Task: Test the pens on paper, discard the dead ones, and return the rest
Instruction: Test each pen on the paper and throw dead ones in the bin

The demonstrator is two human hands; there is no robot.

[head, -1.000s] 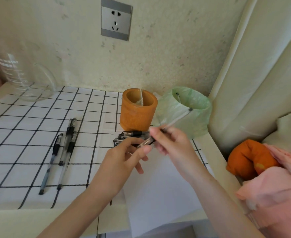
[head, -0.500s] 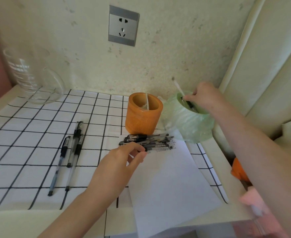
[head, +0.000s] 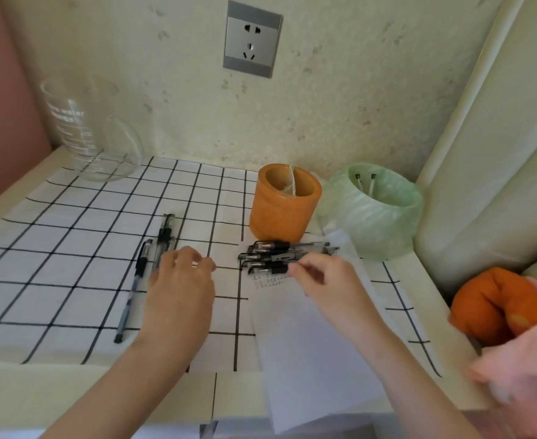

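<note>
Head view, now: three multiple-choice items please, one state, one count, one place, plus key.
1. The orange cylindrical pen holder stands: A upright; B on its side; C upside down.
2. Pen ends showing in the green bag-lined bin: A none; B two; C six.
3. The pile of black-capped clear pens lies: A in the holder; B in the bin; C on the white paper sheet, before the holder.
Key: 1 A, its open top faces up. 2 B, two ends show inside its mouth. 3 C, the pile rests on the sheet's far end.
</note>
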